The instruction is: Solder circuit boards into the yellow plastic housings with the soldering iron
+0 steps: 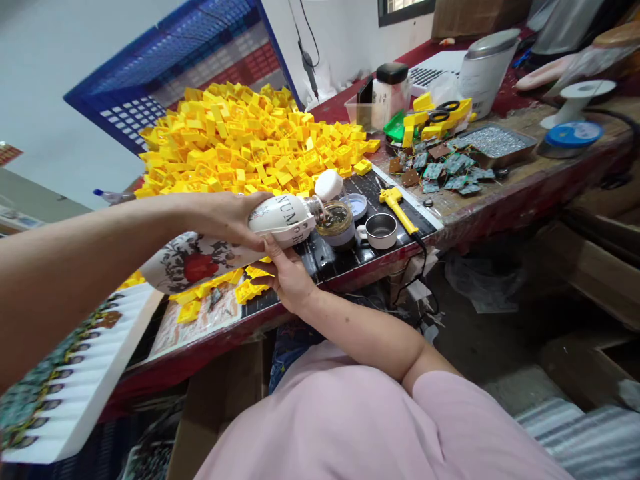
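Observation:
A white thermos bottle (287,217) with lettering and a red flower print lies tilted in my hands, its open metal mouth at the rim of a glass jar (336,225). My left hand (233,217) wraps round the bottle's upper side. From below, my right hand (290,277) supports the bottle, thumb pressed against it. Beside the jar are a light blue lid (355,206), a white cap (329,184) and a metal-lined white cup (381,231). Any liquid leaving the bottle is too small to make out clearly.
Yellow plastic housings (240,140) spill from a blue crate (180,53). A yellow glue gun (400,210) lies right of the cup. Circuit boards (455,170) and a tray of screws (495,143) sit farther right. A white foam tray (95,380) is at lower left.

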`<state>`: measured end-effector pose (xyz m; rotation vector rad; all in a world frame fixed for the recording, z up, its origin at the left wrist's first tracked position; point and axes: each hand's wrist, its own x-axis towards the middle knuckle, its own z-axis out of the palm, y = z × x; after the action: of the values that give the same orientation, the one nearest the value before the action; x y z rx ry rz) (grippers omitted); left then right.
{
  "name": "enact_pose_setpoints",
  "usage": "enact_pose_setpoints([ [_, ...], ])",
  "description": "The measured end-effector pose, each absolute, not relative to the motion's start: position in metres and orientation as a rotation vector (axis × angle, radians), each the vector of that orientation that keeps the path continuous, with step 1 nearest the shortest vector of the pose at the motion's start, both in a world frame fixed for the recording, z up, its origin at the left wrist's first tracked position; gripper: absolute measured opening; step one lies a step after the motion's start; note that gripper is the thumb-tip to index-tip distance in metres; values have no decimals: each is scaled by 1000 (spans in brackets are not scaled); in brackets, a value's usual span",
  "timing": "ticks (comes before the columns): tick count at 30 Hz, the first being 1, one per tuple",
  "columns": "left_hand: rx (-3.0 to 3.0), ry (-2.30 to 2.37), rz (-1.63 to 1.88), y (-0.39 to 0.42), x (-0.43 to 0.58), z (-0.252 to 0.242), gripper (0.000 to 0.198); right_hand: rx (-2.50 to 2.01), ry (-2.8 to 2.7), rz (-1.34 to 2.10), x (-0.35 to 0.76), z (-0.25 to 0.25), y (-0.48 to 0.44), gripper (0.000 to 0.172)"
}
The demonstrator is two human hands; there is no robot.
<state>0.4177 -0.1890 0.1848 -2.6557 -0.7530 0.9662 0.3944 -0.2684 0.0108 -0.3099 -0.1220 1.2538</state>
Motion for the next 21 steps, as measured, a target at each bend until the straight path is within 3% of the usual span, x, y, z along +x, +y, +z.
enact_pose_setpoints([
  [11,-2802,-779,763,-174,409,176,92,-301,-124,1249,394,10,-269,64],
  [21,-2779,-739,860,-179,411,180,92,-301,-128,1257,395,12,-270,64],
])
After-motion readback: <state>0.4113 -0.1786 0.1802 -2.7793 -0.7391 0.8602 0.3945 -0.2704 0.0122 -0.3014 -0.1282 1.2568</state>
